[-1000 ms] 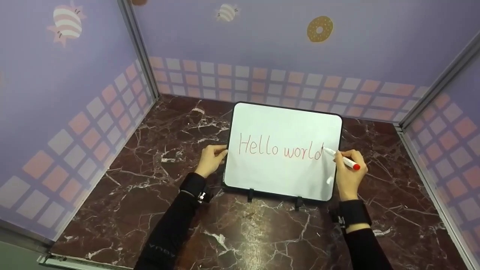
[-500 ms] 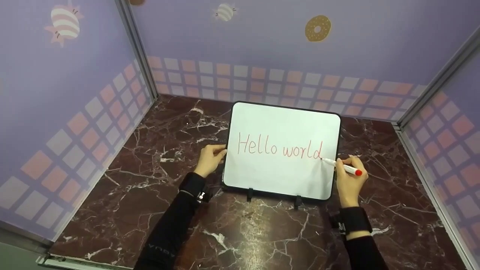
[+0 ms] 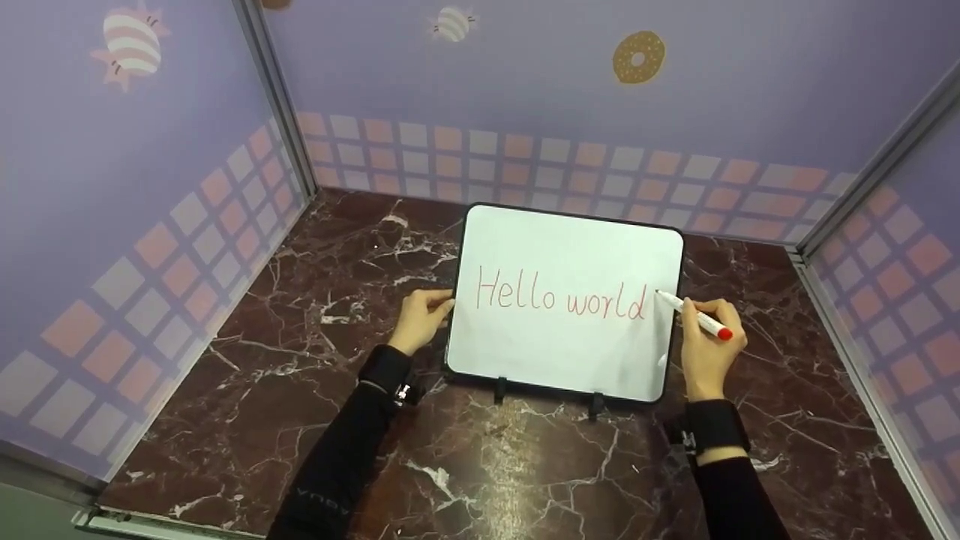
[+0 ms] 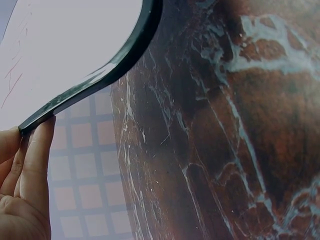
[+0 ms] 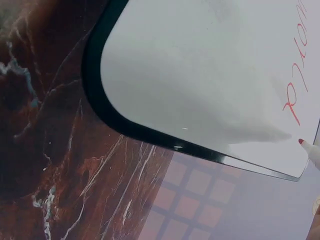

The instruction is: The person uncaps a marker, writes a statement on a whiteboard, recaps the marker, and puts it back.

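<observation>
A black-framed whiteboard (image 3: 555, 240) stands tilted back on small black feet (image 3: 500, 390). Red handwriting across it reads "Hello world". At its left edge, my left hand (image 3: 420, 319) pinches the frame; in the left wrist view the thumb and fingers (image 4: 37, 160) lie on either side of the rim. My right hand (image 3: 709, 352) grips a white marker (image 3: 711, 325) with a red end. Its tip points at the board just right of the "d", near that letter's top. In the right wrist view the red marker tip (image 5: 301, 142) is close to the surface; contact cannot be told.
Dark red marbled tabletop (image 3: 300, 420) lies under and around the board. Purple panels (image 3: 525, 82) with a tile pattern enclose the back and both sides. Metal posts (image 3: 281, 97) join the panels at the corners.
The marker went down to the foot of the "d", finishing its stem, then rose up and right to beside the letter. My left hand keeps its place on the frame.
</observation>
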`<action>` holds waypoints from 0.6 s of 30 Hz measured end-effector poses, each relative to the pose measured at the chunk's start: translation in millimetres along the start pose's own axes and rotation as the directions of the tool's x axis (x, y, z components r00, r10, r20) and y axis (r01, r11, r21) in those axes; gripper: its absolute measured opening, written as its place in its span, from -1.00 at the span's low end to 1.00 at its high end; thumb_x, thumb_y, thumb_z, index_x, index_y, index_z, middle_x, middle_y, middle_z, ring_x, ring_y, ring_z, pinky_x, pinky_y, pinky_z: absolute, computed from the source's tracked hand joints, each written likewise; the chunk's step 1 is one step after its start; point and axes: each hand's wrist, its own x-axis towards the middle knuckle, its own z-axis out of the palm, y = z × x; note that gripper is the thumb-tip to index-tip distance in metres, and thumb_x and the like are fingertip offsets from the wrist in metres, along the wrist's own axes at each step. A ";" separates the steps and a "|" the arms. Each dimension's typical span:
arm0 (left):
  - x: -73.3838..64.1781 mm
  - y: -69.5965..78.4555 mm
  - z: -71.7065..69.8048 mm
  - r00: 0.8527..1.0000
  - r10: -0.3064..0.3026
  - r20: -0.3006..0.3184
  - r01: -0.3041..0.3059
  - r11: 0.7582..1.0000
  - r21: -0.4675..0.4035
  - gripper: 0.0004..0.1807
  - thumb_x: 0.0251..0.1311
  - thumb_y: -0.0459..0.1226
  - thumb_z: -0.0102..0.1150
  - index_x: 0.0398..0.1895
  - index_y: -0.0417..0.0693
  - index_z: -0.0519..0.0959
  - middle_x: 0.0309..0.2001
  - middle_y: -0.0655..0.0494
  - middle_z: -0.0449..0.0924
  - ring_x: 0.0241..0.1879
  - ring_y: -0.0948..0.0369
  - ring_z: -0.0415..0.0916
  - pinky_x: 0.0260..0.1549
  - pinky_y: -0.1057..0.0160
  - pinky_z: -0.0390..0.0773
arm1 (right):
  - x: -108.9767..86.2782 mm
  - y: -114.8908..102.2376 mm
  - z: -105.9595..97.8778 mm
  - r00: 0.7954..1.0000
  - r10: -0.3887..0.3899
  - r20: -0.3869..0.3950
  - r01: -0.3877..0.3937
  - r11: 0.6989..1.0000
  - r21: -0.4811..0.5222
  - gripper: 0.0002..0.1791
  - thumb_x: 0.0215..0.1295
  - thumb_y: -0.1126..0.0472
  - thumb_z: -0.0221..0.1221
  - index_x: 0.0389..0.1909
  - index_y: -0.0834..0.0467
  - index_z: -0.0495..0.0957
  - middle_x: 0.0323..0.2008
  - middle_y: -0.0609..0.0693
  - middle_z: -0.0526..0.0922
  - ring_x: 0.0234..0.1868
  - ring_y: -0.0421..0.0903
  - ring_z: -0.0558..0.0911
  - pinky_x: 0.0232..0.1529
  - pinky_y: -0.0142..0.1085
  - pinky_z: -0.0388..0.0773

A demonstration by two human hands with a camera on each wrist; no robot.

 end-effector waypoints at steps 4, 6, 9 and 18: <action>-0.1 -0.9 0.1 1.000 0.003 0.009 -0.003 1.000 -0.003 -0.70 0.35 -0.42 0.14 0.08 -0.41 0.60 -0.05 -0.34 0.68 -0.14 -0.14 0.71 -0.25 0.04 0.77 | -1.3 1.3 -0.9 1.000 0.005 0.004 -0.005 1.000 -0.018 -0.83 0.17 0.49 0.25 -0.57 0.42 0.52 -0.55 0.10 0.51 -0.46 -0.31 0.46 -0.42 -0.53 0.44; 0.1 -1.5 0.2 1.000 0.007 0.012 -0.007 1.000 -0.002 -0.70 0.34 -0.42 0.14 0.08 -0.42 0.59 -0.05 -0.34 0.68 -0.14 -0.14 0.71 -0.27 0.08 0.78 | -2.5 1.2 -2.4 1.000 0.002 0.005 -0.002 1.000 -0.026 -0.81 0.15 0.52 0.24 -0.61 0.42 0.49 -0.58 0.10 0.48 -0.48 -0.32 0.43 -0.44 -0.53 0.40; 0.2 -2.7 0.0 1.000 0.007 0.013 -0.007 1.000 0.000 -0.69 0.34 -0.42 0.14 0.08 -0.44 0.58 -0.05 -0.35 0.67 -0.13 -0.14 0.71 -0.31 0.18 0.78 | -4.6 0.4 -4.4 1.000 -0.004 0.012 0.004 0.999 -0.035 -0.79 0.11 0.56 0.21 -0.66 0.41 0.45 -0.61 0.10 0.47 -0.50 -0.32 0.41 -0.46 -0.53 0.37; 0.2 -2.0 0.6 1.000 0.024 0.002 -0.024 1.000 0.004 -0.70 0.33 -0.42 0.15 0.06 -0.44 0.60 -0.07 -0.35 0.68 -0.14 -0.14 0.71 -0.37 0.28 0.77 | -10.7 -3.9 -9.6 1.000 -0.012 0.018 0.012 1.000 -0.008 -0.76 0.08 0.59 0.18 -0.70 0.42 0.41 -0.65 0.05 0.42 -0.54 -0.31 0.41 -0.50 -0.56 0.37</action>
